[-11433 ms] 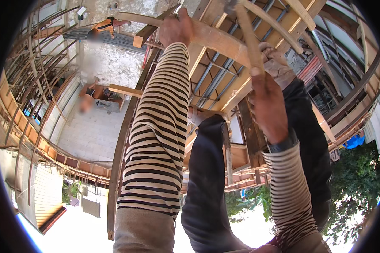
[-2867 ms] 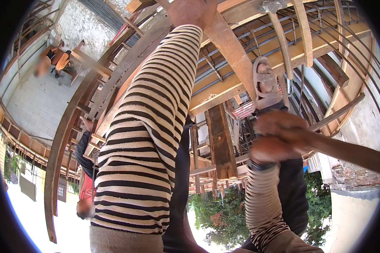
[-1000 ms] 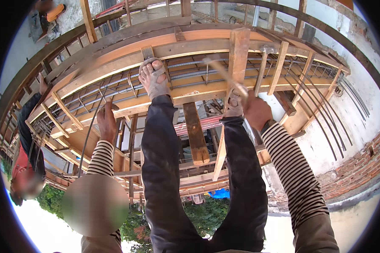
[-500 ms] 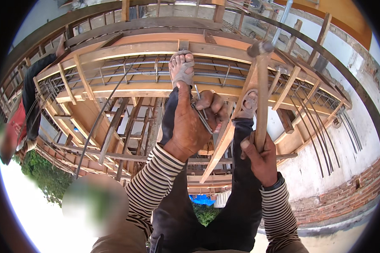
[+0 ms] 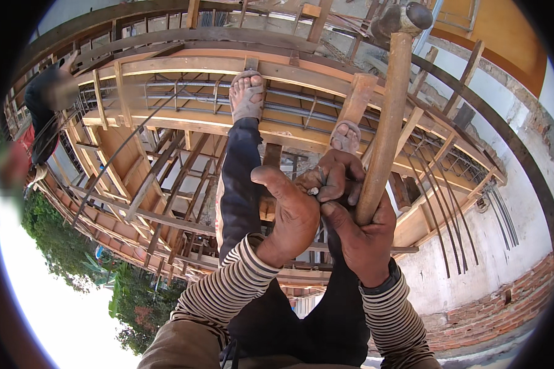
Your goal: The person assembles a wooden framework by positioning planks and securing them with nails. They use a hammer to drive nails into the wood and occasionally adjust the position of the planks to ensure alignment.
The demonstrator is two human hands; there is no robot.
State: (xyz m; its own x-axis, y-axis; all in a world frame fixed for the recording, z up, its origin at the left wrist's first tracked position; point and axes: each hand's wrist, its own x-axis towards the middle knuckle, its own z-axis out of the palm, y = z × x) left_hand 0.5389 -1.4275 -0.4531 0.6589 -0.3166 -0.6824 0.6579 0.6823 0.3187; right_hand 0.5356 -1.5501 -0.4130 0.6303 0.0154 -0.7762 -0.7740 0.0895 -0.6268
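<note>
Timber formwork (image 5: 191, 124) spans the site, its sides standing and steel bars (image 5: 208, 98) lying within, so framing appears well advanced, though whether the short board (image 5: 359, 97) at the right foot (image 5: 346, 136) is fixed cannot be told; a white wall (image 5: 418, 289) with exposed brick (image 5: 505, 296) bounds the right side. The hammer (image 5: 386, 117) stands head up in the right hand (image 5: 370, 241), fingers clamped round its handle. Touching it, the left hand (image 5: 295, 216), thumb apart, pinches what appear to be nails (image 5: 314, 191) in curled fingers.

Long tan timber formwork trough (image 5: 191, 125): long grey steel bars (image 5: 283, 103) inside; pale narrow wooden strips (image 5: 98, 101) across; dusty sandalled left foot (image 5: 247, 101) atop.
</note>
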